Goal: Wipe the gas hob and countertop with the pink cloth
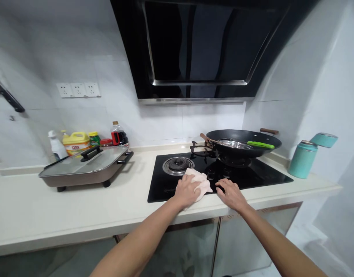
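Just below the centre of the frame, the left hand (187,191) lies over a pale pink cloth (204,182) at the front of the black cooktop (163,187); whether its fingers grip the cloth or only press it, I cannot tell. Just right of it, the right hand (230,193) holds nothing, fingers loosely spread by the front edge. Behind the cloth sits a round burner (178,164); farther back, right of centre, stands a black wok (237,135).
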Available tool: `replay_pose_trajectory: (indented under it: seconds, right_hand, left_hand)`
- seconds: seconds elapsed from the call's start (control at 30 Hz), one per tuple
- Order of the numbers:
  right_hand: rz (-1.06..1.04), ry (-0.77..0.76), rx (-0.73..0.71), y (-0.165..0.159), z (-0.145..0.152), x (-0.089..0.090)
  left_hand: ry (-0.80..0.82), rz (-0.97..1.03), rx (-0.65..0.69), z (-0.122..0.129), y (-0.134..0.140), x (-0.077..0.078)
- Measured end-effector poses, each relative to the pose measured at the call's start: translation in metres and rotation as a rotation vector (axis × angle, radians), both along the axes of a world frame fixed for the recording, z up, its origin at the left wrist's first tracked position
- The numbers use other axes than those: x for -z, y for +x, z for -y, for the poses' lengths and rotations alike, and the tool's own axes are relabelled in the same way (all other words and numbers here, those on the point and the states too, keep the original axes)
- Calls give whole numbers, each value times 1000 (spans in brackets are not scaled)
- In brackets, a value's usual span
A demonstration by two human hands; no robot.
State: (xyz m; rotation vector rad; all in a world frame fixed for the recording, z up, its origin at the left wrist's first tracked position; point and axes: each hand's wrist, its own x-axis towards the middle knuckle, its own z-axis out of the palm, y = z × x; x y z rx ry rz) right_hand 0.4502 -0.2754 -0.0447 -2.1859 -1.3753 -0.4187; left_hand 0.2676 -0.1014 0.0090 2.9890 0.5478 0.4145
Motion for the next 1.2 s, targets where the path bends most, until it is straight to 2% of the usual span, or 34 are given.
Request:
replay_pose_trajectory:
  seconds: [0.13, 0.4, 0.57, 0.8, 1.03, 1.2]
  right_hand:
    - [-4, -9, -2, 0, 0, 0]
    - [6, 32, -23, 0, 1, 3]
    - [-14, 63, -26, 0, 4, 5]
    - [9, 65, -36, -2, 8, 5]
    - [91, 114, -51, 2, 9, 13]
    - [163, 165, -98, 10, 10, 16]
  left_hand:
    - [-63, -48, -73, -28, -25, -6]
    - [12, -5, -330, -103, -57, -8]
    - [26, -41, -447, -137, -59, -10]
    - [-8, -94, -532, -190, -13, -15]
    - [-57, -169, -473, -265, 49, -19]
    - [-93, -219, -415, -297, 112, -26]
